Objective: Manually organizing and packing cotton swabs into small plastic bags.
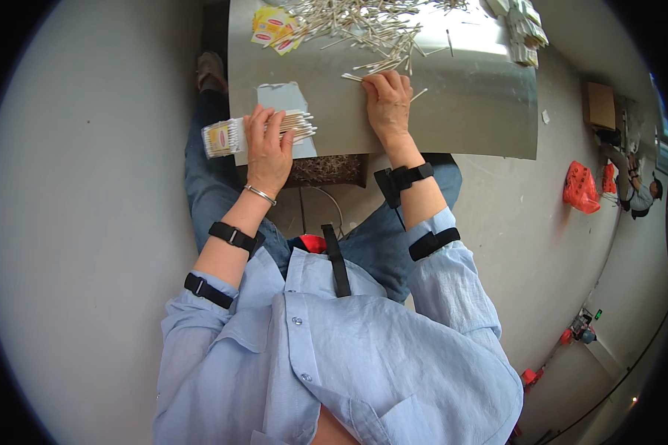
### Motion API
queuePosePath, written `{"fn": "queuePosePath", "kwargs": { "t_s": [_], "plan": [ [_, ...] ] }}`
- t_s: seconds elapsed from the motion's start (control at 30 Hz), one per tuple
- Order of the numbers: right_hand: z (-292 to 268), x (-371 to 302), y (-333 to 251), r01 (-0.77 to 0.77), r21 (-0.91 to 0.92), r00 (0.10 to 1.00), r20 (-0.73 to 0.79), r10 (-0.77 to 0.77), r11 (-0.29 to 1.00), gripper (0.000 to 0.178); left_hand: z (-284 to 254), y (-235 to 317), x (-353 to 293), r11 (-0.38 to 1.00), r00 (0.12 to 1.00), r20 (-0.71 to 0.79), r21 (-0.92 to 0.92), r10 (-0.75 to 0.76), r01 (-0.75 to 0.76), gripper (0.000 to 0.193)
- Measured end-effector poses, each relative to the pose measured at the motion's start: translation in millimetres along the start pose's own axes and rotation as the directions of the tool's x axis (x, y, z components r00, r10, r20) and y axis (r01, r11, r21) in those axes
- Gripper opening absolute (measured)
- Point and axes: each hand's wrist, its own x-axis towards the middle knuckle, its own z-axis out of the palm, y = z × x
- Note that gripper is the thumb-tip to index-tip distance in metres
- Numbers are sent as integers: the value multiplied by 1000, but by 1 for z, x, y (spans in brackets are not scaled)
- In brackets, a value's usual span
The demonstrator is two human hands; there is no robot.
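My left hand (269, 148) is curled over a bundle of cotton swabs (298, 127), whose white tips stick out to its right. Beneath the bundle lies a pale blue sheet (282, 96) at the table's near edge. A clear packet of cotton swabs (220, 139) with a yellow label sits just left of that hand, overhanging the edge. My right hand (390, 107) is closed on a few loose swabs against the table; a white tip (351, 77) shows on its left and another swab (420, 94) on its right. Its fingertips are partly hidden.
A large heap of loose swabs (364, 26) covers the far part of the metal table (482, 111). Yellow label cards (274, 28) lie at far left, filled packets (525, 33) at far right. A bin (326, 170) with swabs stands below the edge. Another person (638, 196) is at right.
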Motion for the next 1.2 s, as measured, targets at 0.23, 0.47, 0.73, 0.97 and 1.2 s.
{"fn": "queuePosePath", "kwargs": {
  "t_s": [0.23,0.47,0.73,0.97,1.2],
  "plan": [
    [19,-12,-81,134,201,977,137,-164,970,11,-4,4,1,1000,1000,-7,-20,-14,14,36],
    [8,-12,-74,-183,504,982,126,137,844,31,-5,6,1,968,988,-81,-227,-130,109,61],
    [1,-24,-77,-248,557,966,207,157,793,35,-8,1,-1,950,985,-51,-276,-168,148,61],
    [6,-41,-111,162,318,925,282,-257,934,45,-9,4,0,915,975,-71,-364,-212,172,56],
    [-7,-42,-106,116,379,936,268,-229,918,56,-12,1,0,872,962,-118,-461,-248,168,44]
  ]
}}
